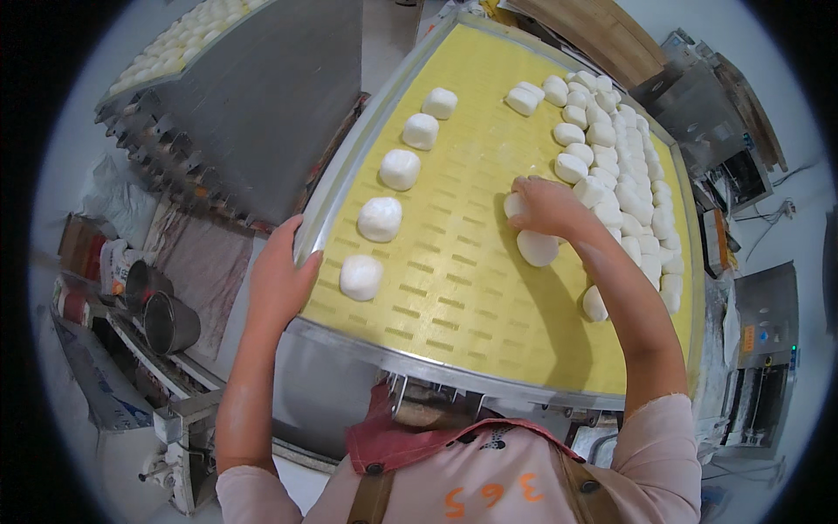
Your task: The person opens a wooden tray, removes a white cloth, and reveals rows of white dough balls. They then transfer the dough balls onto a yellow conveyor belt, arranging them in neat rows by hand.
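Before me lies a metal-framed tray (458, 262) with a yellow mesh-like surface. My left hand (285, 272) rests on its left rim, thumb apart from the fingers, holding no dough. With curled fingers my right hand (540, 203) has hold of a white dough piece (515, 205), partly hidden under it. Another round dough piece (538, 248) lies right below that hand. Several separate dough pieces (380, 219) form a column along the left side. On the right, many more dough pieces (632, 196) are packed closely together, partly covered by my right forearm.
A large grey metal panel (262, 98) stands at the left, with a tray of dough pieces (190, 42) above it. Metal buckets (171, 322) sit low at the left. Wooden boards (596, 33) lie beyond the tray, and metal equipment (763, 354) stands to the right.
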Action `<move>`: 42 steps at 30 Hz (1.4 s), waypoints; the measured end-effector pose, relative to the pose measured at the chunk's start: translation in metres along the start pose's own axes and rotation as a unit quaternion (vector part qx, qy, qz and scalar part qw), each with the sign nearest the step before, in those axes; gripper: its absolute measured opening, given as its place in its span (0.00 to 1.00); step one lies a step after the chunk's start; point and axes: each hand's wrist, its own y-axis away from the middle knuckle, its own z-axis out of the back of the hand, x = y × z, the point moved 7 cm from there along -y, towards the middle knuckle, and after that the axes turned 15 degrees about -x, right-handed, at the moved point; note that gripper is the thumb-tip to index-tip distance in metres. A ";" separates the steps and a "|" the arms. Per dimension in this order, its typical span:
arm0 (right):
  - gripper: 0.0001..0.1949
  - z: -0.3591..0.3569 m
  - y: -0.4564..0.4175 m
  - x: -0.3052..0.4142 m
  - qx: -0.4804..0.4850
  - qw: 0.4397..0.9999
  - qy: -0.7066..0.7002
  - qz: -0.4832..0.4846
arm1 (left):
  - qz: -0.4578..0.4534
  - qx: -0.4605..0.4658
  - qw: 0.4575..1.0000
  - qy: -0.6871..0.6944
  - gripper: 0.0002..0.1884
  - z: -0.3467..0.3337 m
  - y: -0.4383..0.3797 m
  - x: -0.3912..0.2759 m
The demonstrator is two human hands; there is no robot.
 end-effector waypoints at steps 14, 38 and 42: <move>0.25 -0.017 0.090 0.167 -0.121 0.977 -0.070 0.161 | -0.018 -0.005 1.000 0.001 0.31 0.005 0.005 0.003; 0.30 -0.018 0.103 0.045 -0.247 0.967 0.038 -0.055 | -0.028 -0.002 1.000 -0.001 0.31 0.001 0.004 0.002; 0.27 -0.008 0.099 0.056 -0.098 0.990 -0.004 -0.098 | -0.013 0.002 1.000 0.009 0.30 0.004 0.005 -0.001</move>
